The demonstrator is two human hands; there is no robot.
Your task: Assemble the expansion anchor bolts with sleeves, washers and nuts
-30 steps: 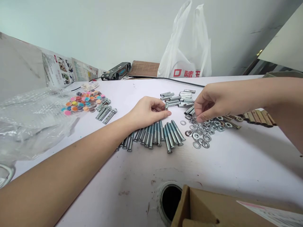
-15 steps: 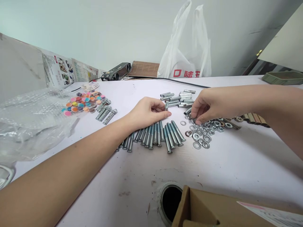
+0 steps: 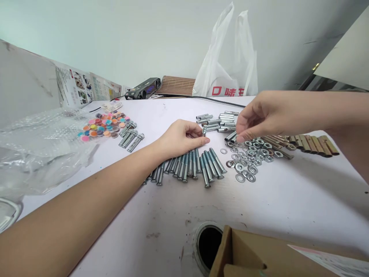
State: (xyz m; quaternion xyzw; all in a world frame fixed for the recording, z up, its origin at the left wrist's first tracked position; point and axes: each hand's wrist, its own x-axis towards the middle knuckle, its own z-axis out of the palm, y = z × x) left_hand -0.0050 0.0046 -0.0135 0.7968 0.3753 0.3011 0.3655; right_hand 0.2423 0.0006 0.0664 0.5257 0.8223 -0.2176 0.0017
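My left hand (image 3: pixel 184 136) is closed round a metal bolt (image 3: pixel 204 131), whose upper end pokes out between thumb and fingers; the rest is hidden in the palm. Beneath that hand lies a row of bolts (image 3: pixel 211 165) with bluish threads. My right hand (image 3: pixel 256 117) is raised slightly above a pile of washers and nuts (image 3: pixel 245 163), thumb and fingertips pinched together. Whatever they hold, if anything, is too small to make out. Short metal sleeves (image 3: pixel 226 119) lie between and behind the hands.
Assembled expansion bolts (image 3: pixel 135 143) sit at left beside colourful discs (image 3: pixel 103 125) and clear plastic wrap (image 3: pixel 43 150). Brassy sleeves (image 3: pixel 319 146) lie at right. A cardboard box (image 3: pixel 276 250) and a round hole (image 3: pixel 210 244) are in front; a white bag (image 3: pixel 227 73) stands behind.
My right hand has lifted up from the washer pile and shifted slightly right, uncovering more nuts and brassy sleeves. My left hand stays in place with the bolt.
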